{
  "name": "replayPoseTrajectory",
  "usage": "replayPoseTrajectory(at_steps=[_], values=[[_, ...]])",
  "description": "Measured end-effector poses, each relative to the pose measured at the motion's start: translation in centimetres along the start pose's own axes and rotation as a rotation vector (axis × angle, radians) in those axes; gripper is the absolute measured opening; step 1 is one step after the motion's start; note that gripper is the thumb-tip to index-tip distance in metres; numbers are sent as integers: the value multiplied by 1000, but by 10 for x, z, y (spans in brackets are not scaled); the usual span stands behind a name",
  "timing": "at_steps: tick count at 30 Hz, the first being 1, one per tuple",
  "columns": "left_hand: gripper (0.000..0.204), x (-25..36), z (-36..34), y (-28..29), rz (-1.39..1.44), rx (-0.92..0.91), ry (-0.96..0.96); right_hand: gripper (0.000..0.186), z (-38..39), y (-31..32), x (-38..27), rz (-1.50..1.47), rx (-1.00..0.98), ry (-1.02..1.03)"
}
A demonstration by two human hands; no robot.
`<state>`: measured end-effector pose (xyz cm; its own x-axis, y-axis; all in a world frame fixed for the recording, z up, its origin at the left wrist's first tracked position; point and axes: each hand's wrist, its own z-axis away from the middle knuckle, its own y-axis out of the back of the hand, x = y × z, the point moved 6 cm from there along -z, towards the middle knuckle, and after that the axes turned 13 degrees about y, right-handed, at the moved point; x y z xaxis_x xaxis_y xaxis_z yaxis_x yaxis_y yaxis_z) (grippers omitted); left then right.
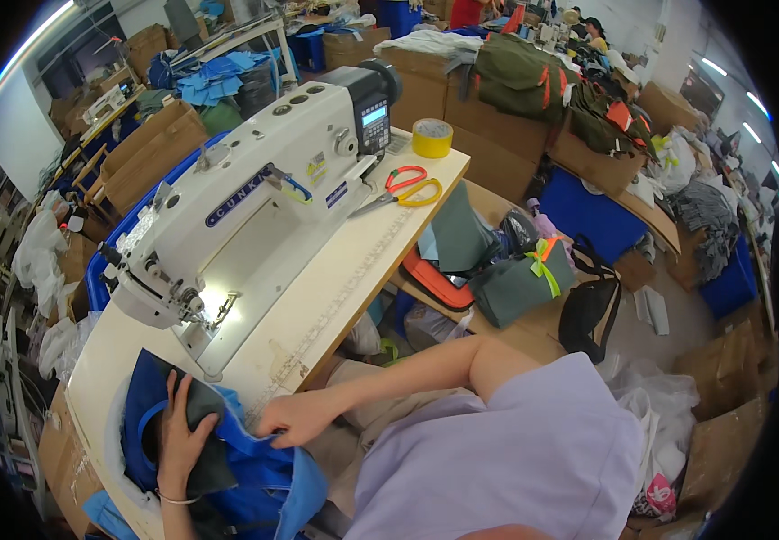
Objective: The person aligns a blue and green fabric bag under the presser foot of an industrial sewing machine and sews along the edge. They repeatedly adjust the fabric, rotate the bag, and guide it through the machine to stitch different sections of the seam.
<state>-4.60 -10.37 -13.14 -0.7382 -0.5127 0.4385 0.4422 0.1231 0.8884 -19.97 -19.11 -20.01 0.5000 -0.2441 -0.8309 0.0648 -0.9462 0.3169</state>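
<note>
A blue fabric piece (pixel 263 490), sewn like a bag or garment part, lies bunched at the table's near left corner and hangs over its edge. Across its dark grey-green panel (pixel 212 468) my left hand (pixel 182 439) rests with fingers spread, a thin band round the wrist. My right hand (pixel 297 417) is closed, its curled fingers pinching the blue piece's upper edge. Just beyond the cloth stands a white sewing machine (pixel 254 180), its lit needle area apart from both hands. Folds hide the fabric's underside.
Red-and-yellow handled scissors (pixel 398 193) and a yellow tape roll (pixel 432 138) lie on the white sewing table (pixel 317 310). To the right, a lower board holds a folded grey-green bundle (pixel 515 292) and a black pouch (pixel 587 315). Cardboard boxes (pixel 722 369) stand farther right.
</note>
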Motion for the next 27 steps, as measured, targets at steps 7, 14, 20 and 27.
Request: replayPoseTrajectory(at_steps=[7, 14, 20, 27], values=[[60, -83, -33, 11, 277, 41, 144, 16, 41, -4, 1, -80, -104, -234], [75, -103, -23, 60, 683, 141, 278, 29, 49, -9, 25, -426, 46, -525], [61, -76, -8, 58, 716, 165, 181, 28, 32, -29, 16, -480, 207, -464], [27, -32, 18, 101, 327, 515, 75, 30, 40, -19, 28, -186, 141, -372]])
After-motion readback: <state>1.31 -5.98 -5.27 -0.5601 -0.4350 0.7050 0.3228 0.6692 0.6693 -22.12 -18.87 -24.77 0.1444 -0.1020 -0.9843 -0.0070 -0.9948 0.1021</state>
